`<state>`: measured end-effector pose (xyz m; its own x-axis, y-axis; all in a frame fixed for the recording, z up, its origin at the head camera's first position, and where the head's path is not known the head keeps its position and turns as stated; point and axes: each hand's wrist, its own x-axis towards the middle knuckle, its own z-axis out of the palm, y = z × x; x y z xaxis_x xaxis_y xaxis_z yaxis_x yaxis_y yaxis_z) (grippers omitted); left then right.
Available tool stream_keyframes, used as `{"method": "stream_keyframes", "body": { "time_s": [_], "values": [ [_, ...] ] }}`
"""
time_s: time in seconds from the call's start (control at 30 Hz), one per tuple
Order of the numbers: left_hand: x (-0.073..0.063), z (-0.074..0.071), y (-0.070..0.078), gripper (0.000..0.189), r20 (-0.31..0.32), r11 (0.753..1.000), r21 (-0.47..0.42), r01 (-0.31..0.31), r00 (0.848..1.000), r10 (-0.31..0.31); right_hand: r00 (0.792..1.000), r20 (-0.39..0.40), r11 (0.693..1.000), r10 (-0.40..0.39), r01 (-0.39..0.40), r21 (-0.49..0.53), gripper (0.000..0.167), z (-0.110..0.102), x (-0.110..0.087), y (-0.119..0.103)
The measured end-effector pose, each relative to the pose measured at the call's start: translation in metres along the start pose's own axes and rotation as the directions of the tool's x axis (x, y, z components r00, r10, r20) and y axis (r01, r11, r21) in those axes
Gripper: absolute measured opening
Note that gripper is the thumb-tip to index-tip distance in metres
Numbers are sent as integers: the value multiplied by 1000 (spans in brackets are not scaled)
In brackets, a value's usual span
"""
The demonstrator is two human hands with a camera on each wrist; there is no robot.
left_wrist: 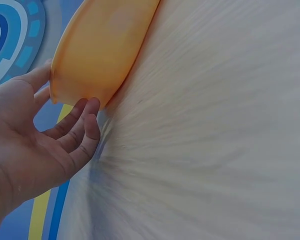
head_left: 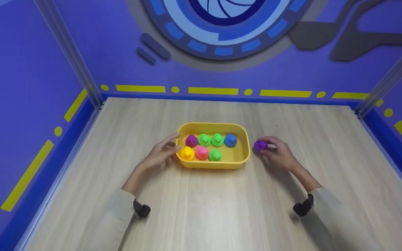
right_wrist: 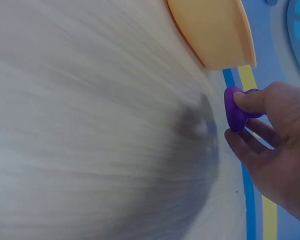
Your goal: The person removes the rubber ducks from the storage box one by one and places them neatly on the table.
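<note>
A yellow plastic basin stands on the table with several small toy ducks in it. In the back row sit a magenta duck, two green ducks and a blue duck; in front are a yellow duck, a pink duck and another green duck. My left hand touches the basin's left end with relaxed fingers, as the left wrist view also shows. Right of the basin, my right hand pinches a purple toy duck between thumb and fingers, above the table.
The wood-grain table is bounded by blue panels with yellow markings at the back and both sides. Metal posts rise at the rear corners. Each sleeve carries a black wrist camera.
</note>
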<state>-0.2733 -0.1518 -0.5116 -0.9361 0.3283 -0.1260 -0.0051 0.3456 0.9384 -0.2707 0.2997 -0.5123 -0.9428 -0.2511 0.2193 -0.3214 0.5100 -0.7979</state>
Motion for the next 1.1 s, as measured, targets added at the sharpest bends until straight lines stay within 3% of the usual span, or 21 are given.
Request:
{"method": "stream_keyframes", "body": {
  "time_s": [0.47, 0.8, 1.1],
  "values": [
    [1, 1, 0, 55, -14, 1000, -18, -23, 1000, 22, 998, 61, 999, -33, 32, 7, 35, 5, 3, 6],
    [-4, 2, -3, 56, -40, 999, -39, 35, 999, -36, 997, 71, 998, -36, 40, -49, 36, 12, 3, 6],
    [-2, 2, 1, 56, -32, 1000, -22, 20, 999, -21, 995, 86, 996, -59, 64, -57, 42, 3, 3, 9]
  ]
}}
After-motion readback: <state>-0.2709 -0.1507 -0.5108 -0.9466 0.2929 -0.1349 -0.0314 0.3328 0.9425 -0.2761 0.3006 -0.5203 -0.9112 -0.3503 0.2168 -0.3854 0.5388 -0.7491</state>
